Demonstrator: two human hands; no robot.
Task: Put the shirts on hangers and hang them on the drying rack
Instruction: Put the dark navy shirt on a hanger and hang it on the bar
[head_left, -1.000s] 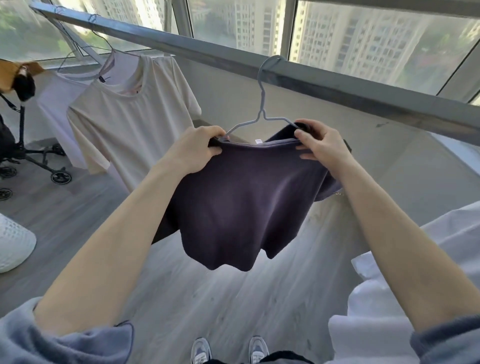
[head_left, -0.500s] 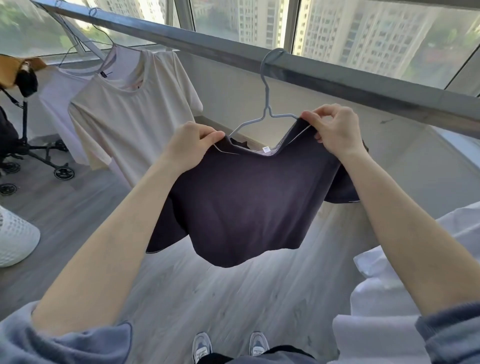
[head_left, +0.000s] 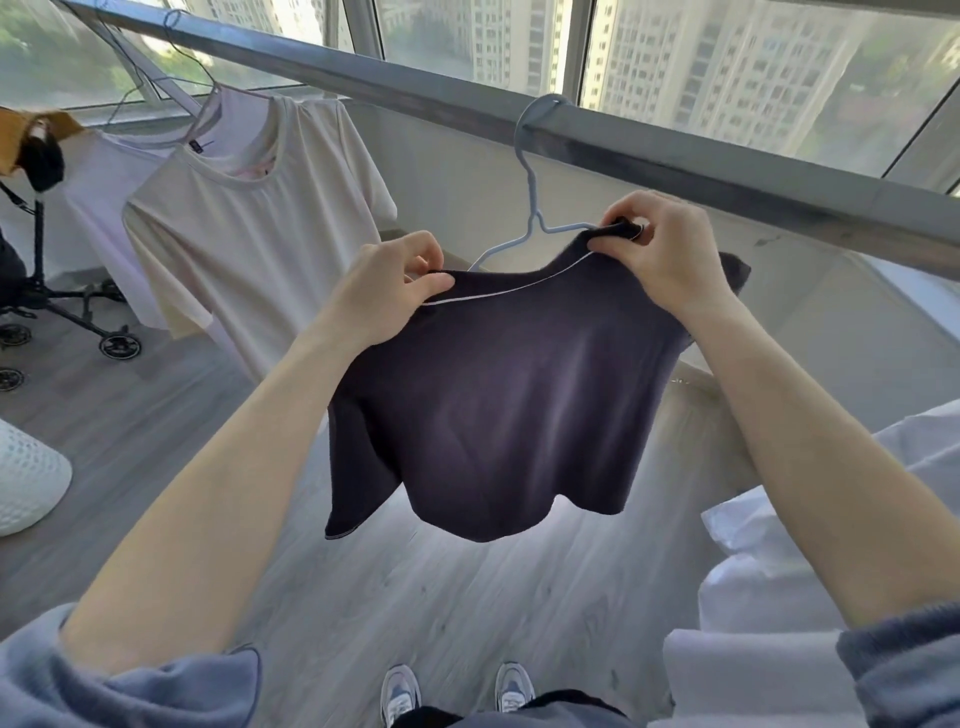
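The grey drying rack bar (head_left: 675, 156) slants across the windows, a beige shirt (head_left: 260, 228) hanging at its left. Below mid-bar the dark shirt (head_left: 509, 395) drapes from a pale blue hanger (head_left: 527, 208) hooked there. The left hand (head_left: 384, 291) and right hand (head_left: 665, 249) each pinch its neckline

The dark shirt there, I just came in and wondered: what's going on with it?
A person is fitting the dark shirt onto a pale blue hanger already hooked over the rack bar. The left hand and right hand each pinch its top edge. A cream shirt hangs further along.
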